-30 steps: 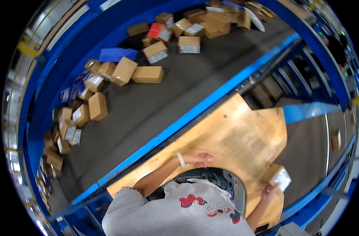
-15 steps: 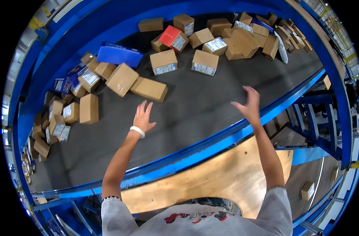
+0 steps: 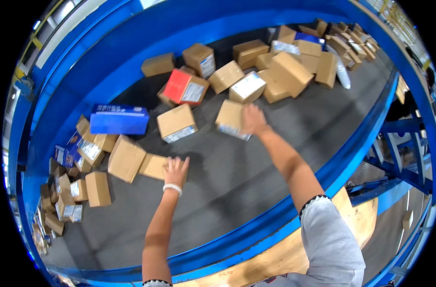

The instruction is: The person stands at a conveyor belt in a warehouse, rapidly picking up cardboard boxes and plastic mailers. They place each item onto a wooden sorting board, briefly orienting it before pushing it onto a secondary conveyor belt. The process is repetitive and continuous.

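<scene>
My left hand [image 3: 175,171], with a white band at the wrist, has its fingers spread over the right end of a flat brown cardboard box [image 3: 152,167]. Against the right side of another cardboard box [image 3: 229,116] lies my right hand [image 3: 253,120], its fingers slightly blurred but not wrapped round it. That box has a white label on its near face. Between the two hands, a little farther back, sits a labelled cardboard box [image 3: 176,122]. A larger taped box [image 3: 126,158] rests against the left end of the flat one.
The boxes lie on a dark conveyor belt [image 3: 218,191] between a blue back wall [image 3: 127,48] and a blue near rail [image 3: 275,221]. A blue box [image 3: 119,119], a red-and-brown box [image 3: 184,88] and a white bag [image 3: 342,74] lie among heaped cartons. A wooden board [image 3: 285,253] is nearest me.
Both hands have reached farther over the belt; the right moved left onto a box, the left onto the flat box. The view has shifted, and the boxes appear lower and farther left.
</scene>
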Available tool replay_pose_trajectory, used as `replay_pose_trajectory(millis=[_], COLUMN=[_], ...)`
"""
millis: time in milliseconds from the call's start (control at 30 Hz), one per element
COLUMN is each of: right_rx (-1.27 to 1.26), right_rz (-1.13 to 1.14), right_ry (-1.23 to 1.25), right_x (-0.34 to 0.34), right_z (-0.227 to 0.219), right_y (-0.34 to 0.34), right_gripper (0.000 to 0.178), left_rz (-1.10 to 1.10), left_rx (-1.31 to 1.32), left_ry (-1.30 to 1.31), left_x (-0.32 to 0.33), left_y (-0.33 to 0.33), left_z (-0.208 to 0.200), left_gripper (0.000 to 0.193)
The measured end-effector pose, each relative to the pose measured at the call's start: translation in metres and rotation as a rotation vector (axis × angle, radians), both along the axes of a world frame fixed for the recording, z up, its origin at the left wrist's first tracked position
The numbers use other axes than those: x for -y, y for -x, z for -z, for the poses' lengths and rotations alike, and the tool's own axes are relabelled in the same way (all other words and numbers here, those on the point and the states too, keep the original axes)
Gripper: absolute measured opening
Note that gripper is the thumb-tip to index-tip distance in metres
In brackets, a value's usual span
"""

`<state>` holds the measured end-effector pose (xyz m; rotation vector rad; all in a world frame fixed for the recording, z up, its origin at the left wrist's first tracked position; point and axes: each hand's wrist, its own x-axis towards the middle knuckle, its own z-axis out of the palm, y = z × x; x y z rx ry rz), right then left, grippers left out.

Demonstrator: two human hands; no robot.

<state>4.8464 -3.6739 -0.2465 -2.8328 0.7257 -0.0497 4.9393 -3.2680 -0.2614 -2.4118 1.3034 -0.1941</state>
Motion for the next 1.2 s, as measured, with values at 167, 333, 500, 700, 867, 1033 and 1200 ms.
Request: replay_pose_trajectory(millis=[167, 333, 500, 700, 867, 1033, 1200], right_rx=[-0.174, 0.578, 1.280, 1.311, 1.591, 1.833, 1.677], right_rz=[0.129, 0.279, 0.948, 1.728, 1.859, 1.859, 2.063], right_ry=[-1.107, -1.885, -1.459, -1.175, -0.891, -0.560, -0.661], right_x=[-0.038, -0.059, -0.128, -0.225, -0.221, -0.103, -0.015], right_z=[-0.062, -0.176, -0.163, -0.160, -0.147, -0.139, -0.154], right_y=[0.104, 0.399, 0.703, 0.905, 0.942, 1.030, 1.108], right_gripper=[0.118, 0.088, 0.072, 0.073, 0.079, 0.087, 0.093], left_rz=[0.012, -0.221, 0.258, 0.510, 0.422, 0.484, 0.396], left_rx=[0.034, -0.513, -1.437, -1.965, -2.043, -1.647, -1.985], left_ry=[-0.065, 0.568, 0.921, 0.751, 0.461, 0.317, 0.239], left_x=[-0.011, 0.056, 0.214, 0.362, 0.376, 0.341, 0.349], left_y=[0.056, 0.110, 0.261, 0.504, 0.625, 0.637, 0.649], left_z=[0.008, -0.146, -0.277, -0.240, -0.159, -0.114, -0.161], left_gripper=[0.087, 0.103, 0.117, 0.128, 0.127, 0.130, 0.117])
